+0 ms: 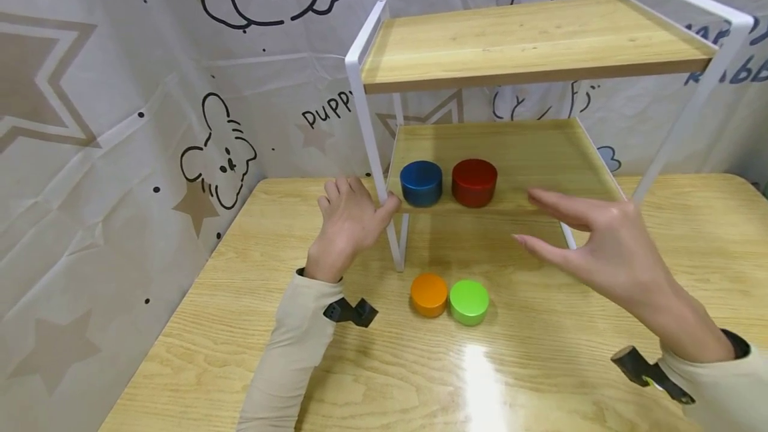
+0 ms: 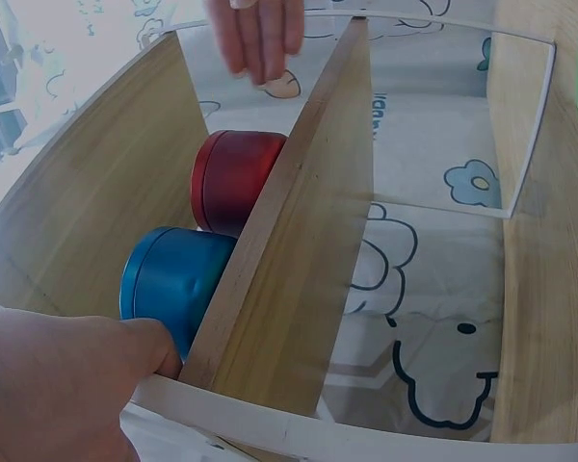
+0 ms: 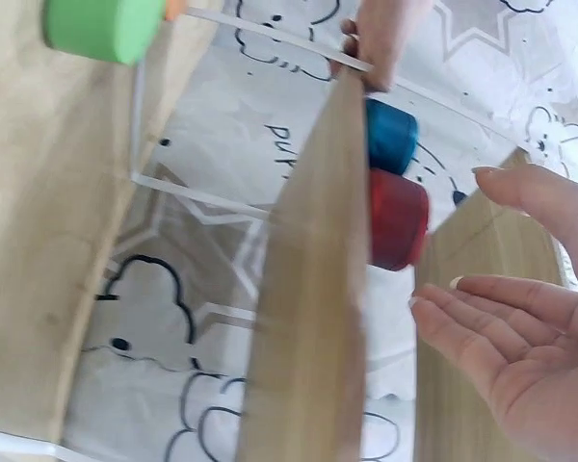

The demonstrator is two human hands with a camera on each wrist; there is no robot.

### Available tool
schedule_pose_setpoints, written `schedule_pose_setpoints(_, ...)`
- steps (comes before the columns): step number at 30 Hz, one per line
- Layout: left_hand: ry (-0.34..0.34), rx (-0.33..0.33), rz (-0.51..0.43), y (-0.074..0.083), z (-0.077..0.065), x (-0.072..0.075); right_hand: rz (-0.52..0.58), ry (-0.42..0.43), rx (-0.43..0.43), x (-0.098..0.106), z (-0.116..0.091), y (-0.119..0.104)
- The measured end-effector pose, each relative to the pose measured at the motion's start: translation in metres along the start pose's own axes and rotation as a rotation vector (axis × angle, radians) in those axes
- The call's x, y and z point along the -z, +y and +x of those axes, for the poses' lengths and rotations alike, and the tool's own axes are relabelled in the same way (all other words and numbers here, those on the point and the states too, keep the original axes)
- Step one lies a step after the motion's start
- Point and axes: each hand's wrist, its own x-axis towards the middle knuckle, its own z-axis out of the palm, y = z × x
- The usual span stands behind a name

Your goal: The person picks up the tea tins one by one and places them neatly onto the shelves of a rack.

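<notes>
My left hand [image 1: 348,215] grips the left white post [image 1: 369,132] of a two-tier wooden shelf rack, its thumb [image 2: 154,346] beside the blue tin in the left wrist view. The blue round tin [image 1: 421,185] and a red round tin [image 1: 474,185] stand side by side near the front left of the lower shelf [image 1: 528,159]. To their right hovers my right hand [image 1: 618,259], thumb and fingers spread apart, holding nothing. From the right wrist view, its fingers [image 3: 501,327] are close to the red tin [image 3: 397,219] without touching it.
An orange round tin [image 1: 429,297] and a green round tin [image 1: 470,303] sit together on the wooden table [image 1: 372,365], in front of the rack. The upper shelf [image 1: 540,39] overhangs the lower one. A printed cloth [image 1: 180,85] hangs behind and to the left.
</notes>
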Motion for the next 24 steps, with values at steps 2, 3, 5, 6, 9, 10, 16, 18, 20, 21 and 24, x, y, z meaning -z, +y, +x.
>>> schedule_pose_setpoints(2,0.003,0.0,-0.011,-0.001,0.0,-0.001,0.011,-0.006,0.021,-0.005,-0.005,0.002)
schedule_pose_setpoints(3,0.003,0.002,-0.014,-0.002,0.0,-0.001,0.011,-0.021,0.035,-0.009,-0.007,0.002)
schedule_pose_setpoints(5,0.002,0.009,-0.017,-0.003,0.0,-0.002,0.016,-0.088,0.043,-0.018,-0.011,0.002)
schedule_pose_setpoints(6,0.002,0.01,-0.017,-0.003,0.0,-0.002,0.013,-0.138,0.037,-0.023,-0.013,0.001)
schedule_pose_setpoints(9,0.009,0.012,-0.01,-0.004,0.001,-0.003,0.012,-0.32,0.0,-0.043,-0.018,0.0)
schedule_pose_setpoints(10,0.01,0.013,-0.006,-0.004,0.001,-0.003,0.014,-0.377,-0.023,-0.049,-0.019,0.0)
schedule_pose_setpoints(16,0.005,0.006,-0.007,-0.002,0.002,-0.005,0.015,-0.5,-0.135,-0.07,-0.021,0.003)
schedule_pose_setpoints(18,0.005,0.002,-0.012,-0.001,0.002,-0.005,0.023,-0.513,-0.137,-0.074,-0.021,0.005)
schedule_pose_setpoints(20,0.006,0.001,-0.012,-0.001,0.003,-0.004,0.031,-0.547,-0.127,-0.078,-0.022,0.008)
schedule_pose_setpoints(21,0.003,0.002,-0.011,0.0,0.003,-0.004,0.038,-0.572,-0.119,-0.08,-0.023,0.01)
schedule_pose_setpoints(24,-0.009,0.004,-0.003,0.0,0.002,-0.004,0.057,-0.622,-0.082,-0.084,-0.025,0.014)
